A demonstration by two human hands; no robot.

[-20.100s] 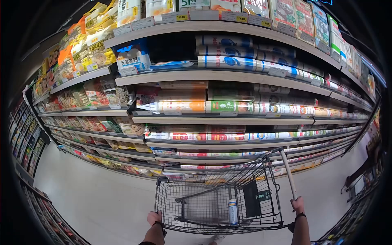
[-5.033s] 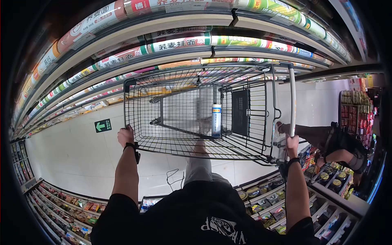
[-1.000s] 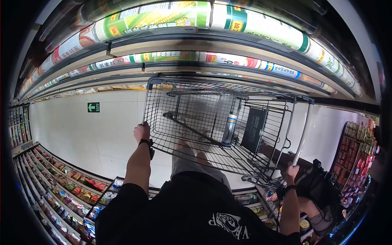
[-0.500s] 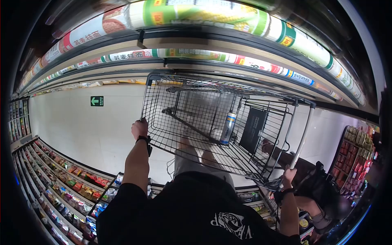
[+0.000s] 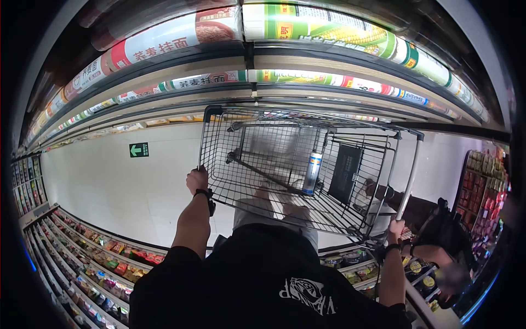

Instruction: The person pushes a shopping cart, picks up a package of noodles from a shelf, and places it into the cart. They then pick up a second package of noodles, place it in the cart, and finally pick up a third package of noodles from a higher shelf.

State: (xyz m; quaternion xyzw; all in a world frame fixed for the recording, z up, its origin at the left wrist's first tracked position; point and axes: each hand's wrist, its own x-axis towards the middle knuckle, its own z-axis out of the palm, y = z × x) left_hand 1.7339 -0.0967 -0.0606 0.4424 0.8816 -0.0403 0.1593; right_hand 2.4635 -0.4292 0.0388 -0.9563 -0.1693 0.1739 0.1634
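Observation:
A wire shopping cart [image 5: 263, 181] stands sideways before me, alongside the noodle shelf. My left hand [image 5: 198, 180] is closed around the rim at the cart's front end, with a dark band on the wrist. At the other end, my right hand [image 5: 396, 226] grips the pale handle bar [image 5: 409, 183] near its close end. Inside the basket a cylindrical noodle pack [image 5: 313, 172] with white and blue wrapping stands near a dark panel [image 5: 344, 166]. Fingertips of both hands are partly hidden.
Noodle packs [image 5: 329, 30] line the shelf across the top. Lower left, a slanted rack [image 5: 104, 257] holds colourful packets. A floor sign [image 5: 138, 150] with a green arrow lies on the pale floor. Another person [image 5: 444, 236] is close by at right, near red-packed shelves [image 5: 475, 192].
The noodle shelf and floor sign have shifted in view as my head and the cart moved slightly along it. Both hands keep their hold. The other person's arm has moved.

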